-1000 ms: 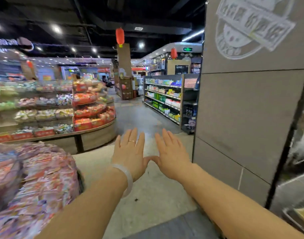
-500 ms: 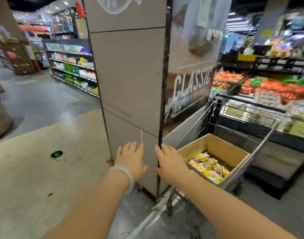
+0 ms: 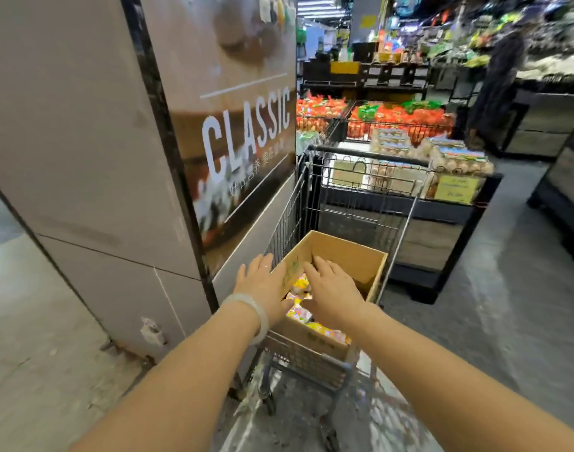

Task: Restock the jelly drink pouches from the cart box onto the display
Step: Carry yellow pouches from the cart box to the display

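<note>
Your left hand point(image 3: 263, 285) was out flat over the near left corner of the cardboard box point(image 3: 351, 259), fingers straight, a pale bangle point(image 3: 246, 309) on the wrist, nothing in its grip. Just beside it, your right hand point(image 3: 334, 291) hovered over the box opening, fingers spread and relaxed, nothing held there either. Under both palms lay the jelly pouches point(image 3: 303, 313), bright yellow, loose in the bottom of the box, which sat in the wire cart point(image 3: 311, 363) parked against the pillar point(image 3: 83, 158). By my read you were at the very start of a load: no pouch was lifted, the display wasn't in shot, and picking up, carrying and shelving all lay ahead.
</note>
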The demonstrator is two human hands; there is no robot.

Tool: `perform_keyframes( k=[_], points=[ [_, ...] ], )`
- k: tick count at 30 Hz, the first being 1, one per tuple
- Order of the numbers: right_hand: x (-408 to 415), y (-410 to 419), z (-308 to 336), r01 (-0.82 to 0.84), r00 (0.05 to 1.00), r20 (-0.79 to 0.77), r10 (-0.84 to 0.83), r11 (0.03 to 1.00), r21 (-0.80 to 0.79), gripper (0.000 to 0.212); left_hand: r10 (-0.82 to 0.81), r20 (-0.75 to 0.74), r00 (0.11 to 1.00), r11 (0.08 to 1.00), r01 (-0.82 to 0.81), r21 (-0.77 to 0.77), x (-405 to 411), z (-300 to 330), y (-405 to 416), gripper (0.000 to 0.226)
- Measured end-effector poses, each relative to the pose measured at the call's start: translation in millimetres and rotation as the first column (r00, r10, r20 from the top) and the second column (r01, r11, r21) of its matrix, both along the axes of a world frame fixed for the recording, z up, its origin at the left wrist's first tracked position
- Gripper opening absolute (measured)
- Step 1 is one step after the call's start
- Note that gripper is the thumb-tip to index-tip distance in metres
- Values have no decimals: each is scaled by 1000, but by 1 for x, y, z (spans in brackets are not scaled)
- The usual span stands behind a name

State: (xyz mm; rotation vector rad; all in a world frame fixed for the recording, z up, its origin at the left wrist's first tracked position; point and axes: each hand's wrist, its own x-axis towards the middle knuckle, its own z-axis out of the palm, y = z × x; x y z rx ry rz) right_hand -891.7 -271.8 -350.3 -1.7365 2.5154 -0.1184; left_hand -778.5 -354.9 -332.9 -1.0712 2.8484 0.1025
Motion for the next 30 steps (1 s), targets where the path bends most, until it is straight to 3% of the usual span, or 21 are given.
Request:
perform_keyframes(
  k=[7, 15, 26, 30],
  points=[
    [-65, -74, 11, 148, 989, 18, -148, 989, -13, 63, -146, -3, 989, 989, 146, -6, -72, 2, -97, 73],
    [-142, -103, -40, 318, 943, 60, -328, 939, 130, 64, -241, 61, 969, 967, 234, 96, -148, -49, -159, 64],
    [-252, -177, -142, 325, 899, 201, -390, 899, 293, 68, -220, 260, 940, 959, 160, 233, -254, -147, -253, 57],
    [-275, -193, -196, 306, 855, 278, -438, 858, 412, 70, -247, 334, 910, 935, 133, 330, -280, -203, -268, 66]
  ],
)
